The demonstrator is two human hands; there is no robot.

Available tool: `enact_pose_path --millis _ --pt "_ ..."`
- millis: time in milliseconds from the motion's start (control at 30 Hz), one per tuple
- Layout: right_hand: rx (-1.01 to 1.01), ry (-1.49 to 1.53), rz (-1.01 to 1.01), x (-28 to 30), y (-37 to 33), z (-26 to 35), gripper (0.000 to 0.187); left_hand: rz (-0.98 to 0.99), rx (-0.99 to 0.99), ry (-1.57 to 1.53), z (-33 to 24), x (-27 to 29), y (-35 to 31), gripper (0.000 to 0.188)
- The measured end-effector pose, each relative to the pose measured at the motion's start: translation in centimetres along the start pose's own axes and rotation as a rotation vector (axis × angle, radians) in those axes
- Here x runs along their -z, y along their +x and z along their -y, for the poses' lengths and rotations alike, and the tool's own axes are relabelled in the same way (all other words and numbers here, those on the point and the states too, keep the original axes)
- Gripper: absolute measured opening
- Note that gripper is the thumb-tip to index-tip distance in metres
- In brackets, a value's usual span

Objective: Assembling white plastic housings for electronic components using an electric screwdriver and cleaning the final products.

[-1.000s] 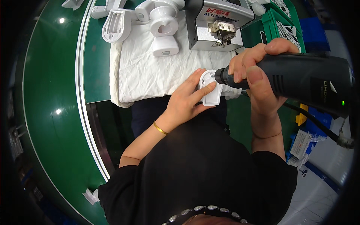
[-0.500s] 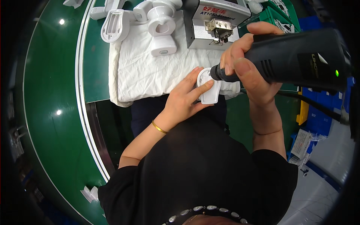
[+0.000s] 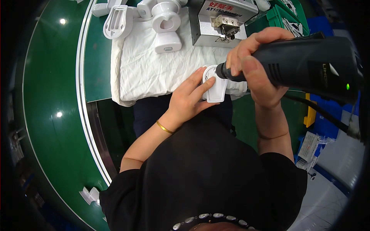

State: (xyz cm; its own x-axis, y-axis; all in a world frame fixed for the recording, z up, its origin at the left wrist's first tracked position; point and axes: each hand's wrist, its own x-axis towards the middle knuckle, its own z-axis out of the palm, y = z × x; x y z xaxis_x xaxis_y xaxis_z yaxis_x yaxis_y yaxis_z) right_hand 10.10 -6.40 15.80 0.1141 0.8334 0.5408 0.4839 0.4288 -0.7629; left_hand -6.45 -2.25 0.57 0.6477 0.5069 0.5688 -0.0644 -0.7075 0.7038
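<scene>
My left hand point(image 3: 189, 98) holds a white plastic housing point(image 3: 217, 92) at the front edge of the white cloth point(image 3: 154, 73), thumb pressed on its face and fingers along its left side. In my right hand point(image 3: 257, 73) is a black electric screwdriver point(image 3: 304, 61), its fingers wrapped round the front of the body. The tool lies nearly level, nose pointing left into the rounded upper end of the housing. Its bit tip and any screw under it are hidden. A small green light glows at the tool's rear.
White plastic units point(image 3: 166, 25) stand at the back left of the cloth. Behind my hands is a grey metal screw-feeding machine point(image 3: 212, 36). Green bins point(image 3: 279, 17) with small parts sit at the back right. A black cable point(image 3: 320, 109) trails on the right. Green surface point(image 3: 50, 88) extends left.
The hands and housing sit slightly higher in the picture, while the cloth and machine have shifted up a little too. The rear of the screwdriver has dipped slightly; both grips are unchanged.
</scene>
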Motion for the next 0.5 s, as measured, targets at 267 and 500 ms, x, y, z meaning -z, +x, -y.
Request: enact_pose_path --millis 267,500 --pt "-0.03 0.43 -0.101 0.5 0.6 -0.8 0.054 0.021 -0.011 0.018 -0.3 0.0 0.4 0.066" --pt "0.018 0.386 -0.045 0.2 -0.1 -1.1 0.05 0.05 -0.024 0.049 -0.1 0.1 0.2 0.065"
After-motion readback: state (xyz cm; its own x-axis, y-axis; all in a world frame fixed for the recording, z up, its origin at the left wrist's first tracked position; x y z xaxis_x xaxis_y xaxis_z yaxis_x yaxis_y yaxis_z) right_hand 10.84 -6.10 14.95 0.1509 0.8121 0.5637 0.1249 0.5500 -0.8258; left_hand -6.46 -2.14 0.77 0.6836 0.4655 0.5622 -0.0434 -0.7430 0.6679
